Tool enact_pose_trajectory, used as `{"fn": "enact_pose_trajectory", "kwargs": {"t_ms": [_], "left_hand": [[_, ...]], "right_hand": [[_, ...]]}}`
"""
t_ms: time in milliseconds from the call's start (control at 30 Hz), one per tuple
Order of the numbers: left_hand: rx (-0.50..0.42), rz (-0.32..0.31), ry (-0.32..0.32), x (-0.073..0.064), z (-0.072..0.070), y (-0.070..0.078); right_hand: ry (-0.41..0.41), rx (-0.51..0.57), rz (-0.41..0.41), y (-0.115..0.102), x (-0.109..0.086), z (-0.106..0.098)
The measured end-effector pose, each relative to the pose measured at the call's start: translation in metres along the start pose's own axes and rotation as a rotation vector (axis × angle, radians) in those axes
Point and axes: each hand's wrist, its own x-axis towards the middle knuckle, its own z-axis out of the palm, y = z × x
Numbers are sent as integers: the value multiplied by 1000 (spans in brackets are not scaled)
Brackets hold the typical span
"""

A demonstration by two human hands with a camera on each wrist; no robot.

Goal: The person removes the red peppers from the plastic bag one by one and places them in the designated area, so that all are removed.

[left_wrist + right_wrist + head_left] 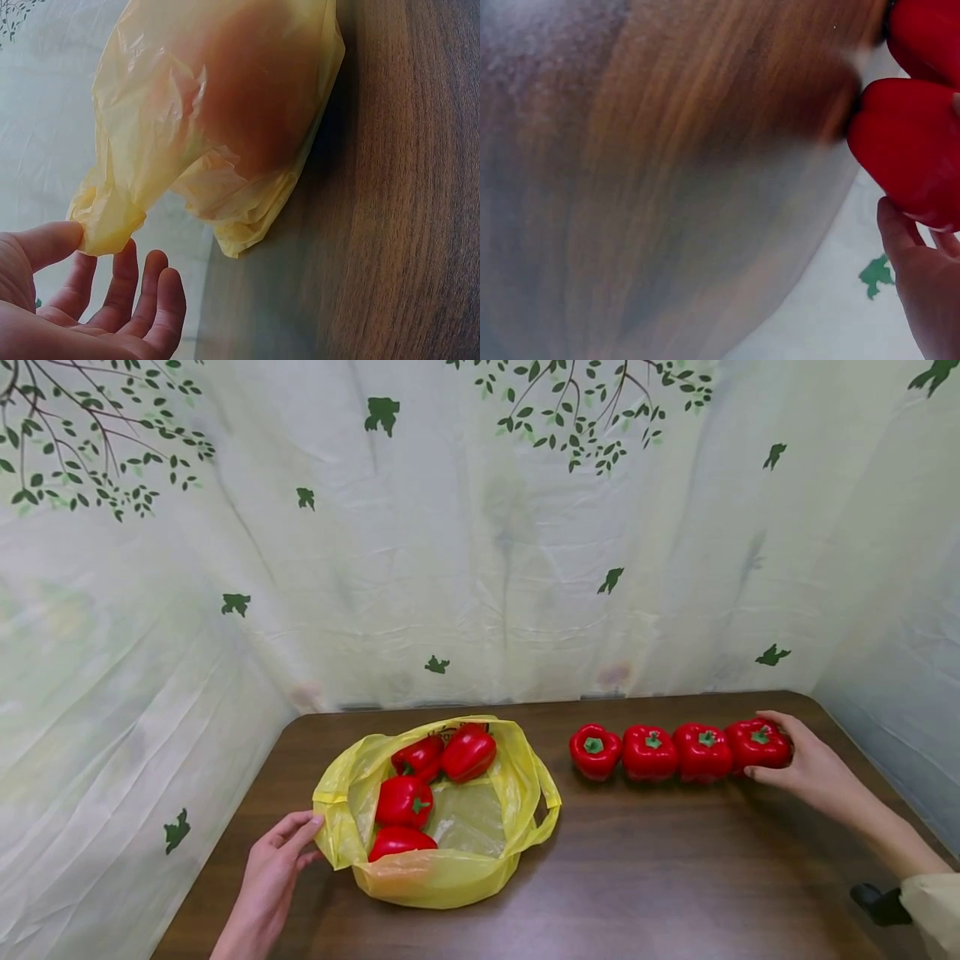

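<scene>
A yellow plastic bag [427,872] stands with its mouth wide on the left half of the table, several red bell peppers [403,802] inside it. At the bag's left edge my left hand [270,868] pinches a bunched piece of the plastic; the left wrist view shows the thumb and a finger on this yellow corner [112,221]. To the right, several red bell peppers stand in a row, green stems up. My right hand [817,772] grips the rightmost bell pepper [756,745], thumb at the near side and fingers behind. The right wrist view shows that pepper [907,142] partly cut off.
The other peppers of the row, among them the leftmost one [596,752], stand close beside each other near the back edge. A brown wooden table [637,877] carries everything. Behind it hangs a pale curtain [480,568] with leaf prints.
</scene>
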Motion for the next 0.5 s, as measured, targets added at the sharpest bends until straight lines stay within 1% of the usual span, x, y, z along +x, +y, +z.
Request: {"fn": "enact_pose_trajectory", "kwargs": {"t_ms": [233,400,500], "left_hand": [[-9,5,-2,1,-1,-1],[-14,13,-4,1,-2,-3],[-14,5,-3,2,-2,-3]], "right_hand": [[-9,11,-24,1,4,0],[-15,19,-29,2,2,0],[-14,18,-26,1,1,-1]]}}
